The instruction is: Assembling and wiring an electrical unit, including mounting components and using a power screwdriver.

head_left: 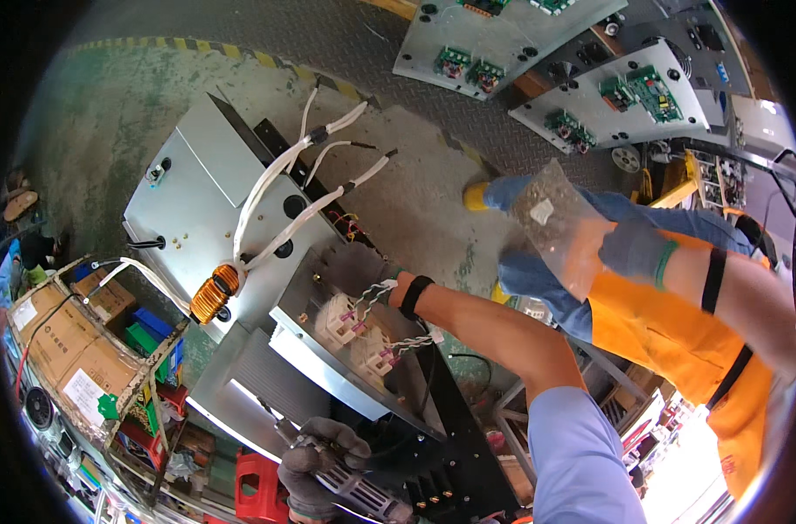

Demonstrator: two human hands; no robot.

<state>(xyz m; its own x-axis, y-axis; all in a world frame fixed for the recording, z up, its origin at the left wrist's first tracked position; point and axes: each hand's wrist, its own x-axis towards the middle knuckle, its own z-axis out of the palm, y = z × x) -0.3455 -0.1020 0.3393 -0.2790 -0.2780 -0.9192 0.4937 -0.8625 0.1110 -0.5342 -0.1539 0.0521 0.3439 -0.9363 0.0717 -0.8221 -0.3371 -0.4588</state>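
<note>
My left hand (315, 467), in a dark grey glove, is wrapped around a silver-grey handheld power tool (363, 493) at the lower middle. The tool's slim tip points up and left. My right arm, in a light blue sleeve, reaches across a grey metal cabinet (214, 166). My gloved right hand (356, 266) is against its inner edge; its fingers are dark and too unclear to tell their state. Just below it are two white blocky parts (337, 321) with twisted black-and-white wires (411, 343). A copper-coloured coil (214, 293) with thick white cables (276, 170) stands nearby.
At right, a person in an orange vest (651, 323) and jeans holds a clear plastic bag (551, 214) in a gloved hand. Metal panels with green circuit boards (651, 92) lean behind. At left, a cart holds cardboard boxes (83, 358) and coloured bins. A red holder (256, 489) stands below.
</note>
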